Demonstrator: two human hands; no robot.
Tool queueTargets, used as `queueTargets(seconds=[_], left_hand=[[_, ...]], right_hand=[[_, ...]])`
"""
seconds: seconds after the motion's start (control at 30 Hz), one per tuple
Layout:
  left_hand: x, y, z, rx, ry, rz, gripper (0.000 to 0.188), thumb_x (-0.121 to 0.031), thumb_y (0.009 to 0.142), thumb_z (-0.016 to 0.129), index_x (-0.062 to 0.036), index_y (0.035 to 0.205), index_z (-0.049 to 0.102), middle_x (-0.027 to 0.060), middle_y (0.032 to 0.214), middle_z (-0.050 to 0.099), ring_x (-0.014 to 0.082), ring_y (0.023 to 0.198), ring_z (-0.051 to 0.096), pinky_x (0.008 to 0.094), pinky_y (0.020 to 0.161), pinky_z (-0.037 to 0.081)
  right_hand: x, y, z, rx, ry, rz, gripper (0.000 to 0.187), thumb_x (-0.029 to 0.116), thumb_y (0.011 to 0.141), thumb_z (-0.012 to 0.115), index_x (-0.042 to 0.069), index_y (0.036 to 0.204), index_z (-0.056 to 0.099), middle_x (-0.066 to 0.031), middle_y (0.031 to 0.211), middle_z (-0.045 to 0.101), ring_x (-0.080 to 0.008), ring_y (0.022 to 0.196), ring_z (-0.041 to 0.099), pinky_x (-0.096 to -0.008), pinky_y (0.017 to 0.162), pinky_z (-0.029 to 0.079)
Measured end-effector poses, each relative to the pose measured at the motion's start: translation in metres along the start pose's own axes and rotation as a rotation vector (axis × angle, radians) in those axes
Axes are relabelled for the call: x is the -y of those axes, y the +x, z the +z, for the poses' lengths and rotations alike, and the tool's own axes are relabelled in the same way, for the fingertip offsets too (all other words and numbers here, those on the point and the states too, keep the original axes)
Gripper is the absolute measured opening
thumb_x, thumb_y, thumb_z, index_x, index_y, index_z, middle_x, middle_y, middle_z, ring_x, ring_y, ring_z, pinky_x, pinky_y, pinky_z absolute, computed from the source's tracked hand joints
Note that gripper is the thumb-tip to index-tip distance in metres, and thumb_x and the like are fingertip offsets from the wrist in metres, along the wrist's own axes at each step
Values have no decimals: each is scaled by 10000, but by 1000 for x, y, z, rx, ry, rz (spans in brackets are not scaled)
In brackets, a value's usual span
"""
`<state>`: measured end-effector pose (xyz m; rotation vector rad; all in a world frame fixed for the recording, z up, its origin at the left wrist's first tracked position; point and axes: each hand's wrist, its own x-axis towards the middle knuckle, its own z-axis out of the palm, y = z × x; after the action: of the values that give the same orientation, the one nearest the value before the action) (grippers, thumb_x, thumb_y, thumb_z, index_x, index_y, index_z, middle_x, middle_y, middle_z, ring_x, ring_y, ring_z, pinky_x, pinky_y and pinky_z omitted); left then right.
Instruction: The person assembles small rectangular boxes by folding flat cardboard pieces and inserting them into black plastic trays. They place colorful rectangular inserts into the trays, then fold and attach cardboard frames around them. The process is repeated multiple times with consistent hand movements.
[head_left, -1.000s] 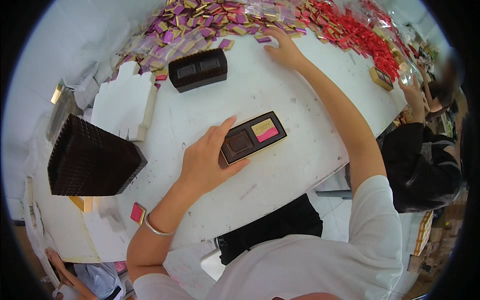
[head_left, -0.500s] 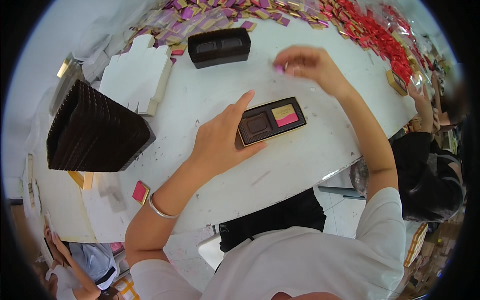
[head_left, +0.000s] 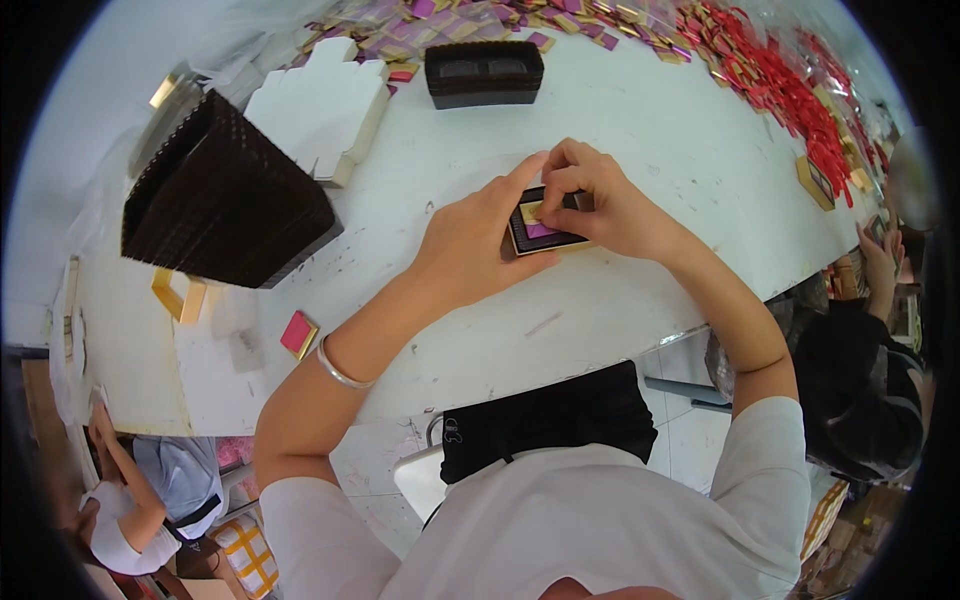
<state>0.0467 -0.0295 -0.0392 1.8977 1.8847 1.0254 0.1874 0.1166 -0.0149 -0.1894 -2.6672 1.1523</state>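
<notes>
A small gold-edged box with a dark two-hollow tray [head_left: 519, 241] lies in front of me on the table. My left hand [head_left: 465, 240] grips its left end, thumb on the near side and fingers on the far side. In the left hollow sits a flat purple-and-gold wrapped square [head_left: 538, 229]. The fingertips of my right hand [head_left: 620, 212] are pinched together at this square. That hand hides the right half of the box.
A tall stack of dark trays [head_left: 225, 200] stands at left, beside white flat cartons [head_left: 315, 110]. Further back are a shorter tray stack [head_left: 485, 75], piled wrapped squares [head_left: 460, 22] and red ribbons [head_left: 800, 110]. A pink-and-gold square [head_left: 299, 334] lies near my left forearm. Other people sit at both sides.
My right hand has come down and toward me with the purple square, from above the table to the box's left hollow. My left hand stays on the box.
</notes>
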Motion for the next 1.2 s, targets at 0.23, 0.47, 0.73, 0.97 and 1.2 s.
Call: queueTargets(seconds=[0.23,0.47,0.73,0.97,1.2], left_hand=[[13,-5,8,-40,22,66,883,-509,701,719,-142,1395,313,152,1292,482,347,1057,563,431,804,496],[-93,-37,-52,6,-862,160,188,-193,791,682,-76,895,578,-4,860,588,80,639,486,220,576,413],[-147,-122,-55,397,-1602,125,287,-212,863,648,-37,1090,638,129,986,658,192,837,611,289,774,467],[-72,-159,-119,-513,-852,226,100,-92,833,586,-1,864,610,103,832,623,194,719,572,321,606,419],[114,-241,-203,-660,876,-555,326,-175,853,620,12,1116,570,150,977,628,289,825,577,331,735,464]], right_hand=[[16,-32,11,-76,-476,-242,462,58,671,726,50,1097,551,-165,1227,493,-367,1119,475,-441,949,392],[-124,-87,-121,-234,-675,54,459,61,756,650,40,1192,511,-179,1337,424,-356,1191,442,-410,1019,352],[-89,-7,-72,-544,-655,-157,363,81,851,615,64,1205,533,-146,1383,405,-319,1292,376,-394,1057,306],[-55,15,17,-355,-548,-285,403,36,757,646,59,1142,531,-199,1353,403,-373,1220,422,-432,1012,371],[-61,41,22,-514,-427,-382,475,59,766,626,42,1221,493,-197,1321,439,-353,1241,409,-432,1031,346]])
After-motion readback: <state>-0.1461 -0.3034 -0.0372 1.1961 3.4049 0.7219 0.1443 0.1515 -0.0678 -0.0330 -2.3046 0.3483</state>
